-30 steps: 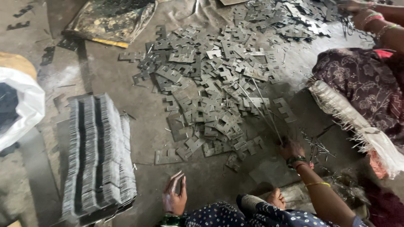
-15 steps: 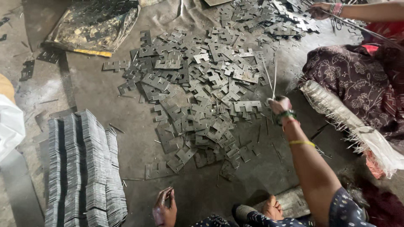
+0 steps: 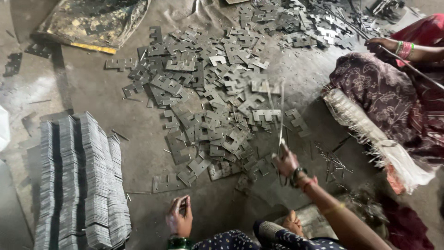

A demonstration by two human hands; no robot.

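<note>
The person's right hand (image 3: 286, 162) is closing around the lower ends of a few thin metal rods (image 3: 280, 113), holding them upright at the near right edge of the loose heap of flat stamped metal plates (image 3: 208, 106) that is lying spread over the grey floor (image 3: 138, 153). The rods are rising from the fist over the heap, their tips blurred. The left hand (image 3: 179, 216) is hovering low at the near side of the heap, fingers curled narrowly around a small dark flat piece (image 3: 183, 203); what kind of piece it is I cannot tell. A single long plate (image 3: 169, 184) is lying just beyond that hand, at the heap's near rim.

Left of the heap, well apart from it, neat stacked rows of the same plates (image 3: 78, 180) are standing on edge in tight grey bands. Right of the heap, short loose rods (image 3: 333, 159) are lying scattered on the floor, near a frayed pale mat (image 3: 370, 134). On that mat another person in dark patterned cloth is sitting, and that co-worker's hand (image 3: 381, 45), with bangles at the wrist, is gripping a long rod (image 3: 416, 69) at the heap's far right. A dirty folded sheet (image 3: 92, 21) is lying beyond the heap to the far left.
</note>
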